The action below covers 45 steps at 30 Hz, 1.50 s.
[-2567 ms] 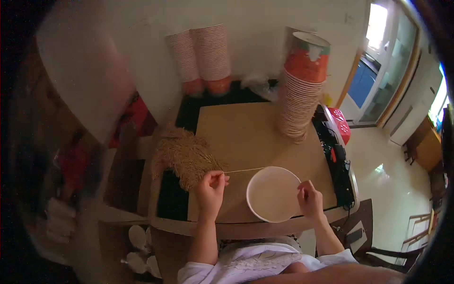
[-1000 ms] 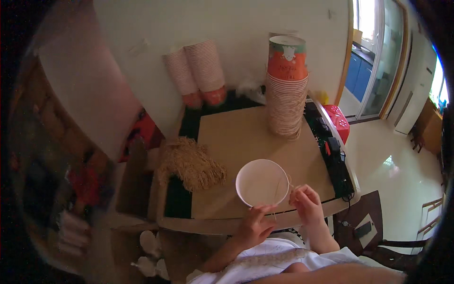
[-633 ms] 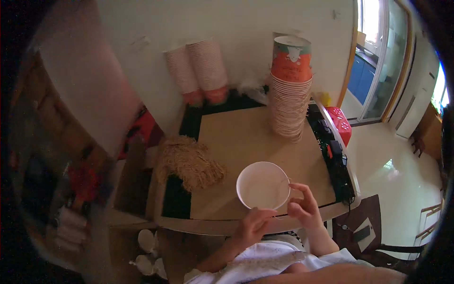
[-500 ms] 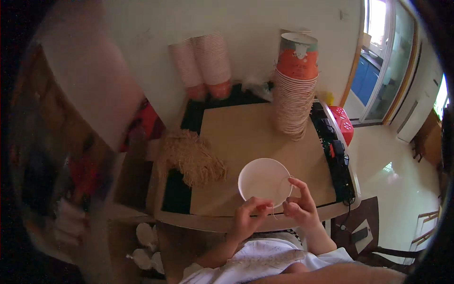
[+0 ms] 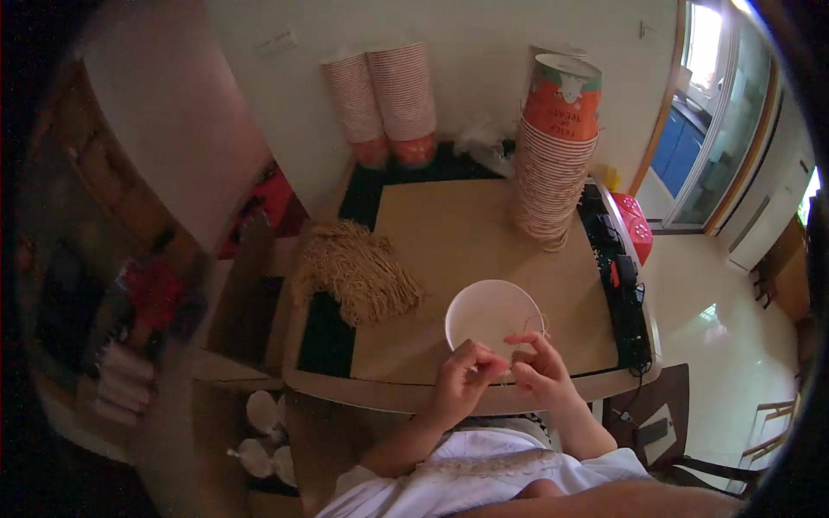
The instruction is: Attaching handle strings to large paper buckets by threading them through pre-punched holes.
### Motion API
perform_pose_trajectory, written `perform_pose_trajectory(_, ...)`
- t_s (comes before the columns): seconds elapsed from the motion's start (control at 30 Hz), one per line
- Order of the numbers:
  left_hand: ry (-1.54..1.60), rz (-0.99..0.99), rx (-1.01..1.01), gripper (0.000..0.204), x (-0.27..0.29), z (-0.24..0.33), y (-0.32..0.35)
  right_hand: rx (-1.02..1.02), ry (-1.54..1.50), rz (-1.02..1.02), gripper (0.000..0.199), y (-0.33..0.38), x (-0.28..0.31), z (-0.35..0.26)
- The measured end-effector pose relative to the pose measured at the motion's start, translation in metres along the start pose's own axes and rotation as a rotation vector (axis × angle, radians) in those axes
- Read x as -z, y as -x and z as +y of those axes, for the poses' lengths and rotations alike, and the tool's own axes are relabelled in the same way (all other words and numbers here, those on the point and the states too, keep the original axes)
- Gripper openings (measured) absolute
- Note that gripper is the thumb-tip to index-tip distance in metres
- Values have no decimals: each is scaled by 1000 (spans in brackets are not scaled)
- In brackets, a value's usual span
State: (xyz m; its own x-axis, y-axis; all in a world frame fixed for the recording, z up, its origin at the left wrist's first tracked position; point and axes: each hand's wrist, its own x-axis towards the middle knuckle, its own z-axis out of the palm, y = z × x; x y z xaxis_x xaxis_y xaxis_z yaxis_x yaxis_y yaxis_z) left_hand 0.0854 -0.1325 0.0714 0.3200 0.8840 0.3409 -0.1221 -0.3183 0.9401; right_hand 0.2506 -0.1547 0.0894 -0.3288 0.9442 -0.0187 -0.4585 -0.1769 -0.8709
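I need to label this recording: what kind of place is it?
Probably a small home craft workspace: tall stack of orange paper cups, bundle of tan straw-like strings, and white paper bowl on a brown cardboard-covered table.

Both forearms come up from the lower edge and converge. The left hand (image 5: 462,380) and right hand (image 5: 537,373) meet fingertip to fingertip, fingers curled and pinched, wrists slightly raised.

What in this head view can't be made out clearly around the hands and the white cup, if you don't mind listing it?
- Head view: what the left hand and right hand pinch together; too small, fingers cover it.
- The thin thread at the white cup rim: too fine to trace how it is attached.
- The blurred shelf items at left: unidentifiable.
- The dark tray contents: too small.
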Motion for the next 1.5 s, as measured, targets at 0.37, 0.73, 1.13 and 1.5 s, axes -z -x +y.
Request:
perform_pose_trajectory(0.37, -521, 66, -227, 5, 3, -2, -1, 244, 377, 219, 7, -9, 3, 26)
perform_pose_trajectory(0.73, -500, 379, 71, 19, 48, -43, 4, 626, 677, 652, 7, -1, 27, -71)
perform_pose_trajectory(1.13, -583, 295, 102, 27, 61, -77, -28, 745, 547, 526, 8, 1, 30, -71)
perform_pose_trajectory(1.5, -947, 201, 100, 16, 53, -67, -72, 539, 1153, 423, 13, -46, 66, 21)
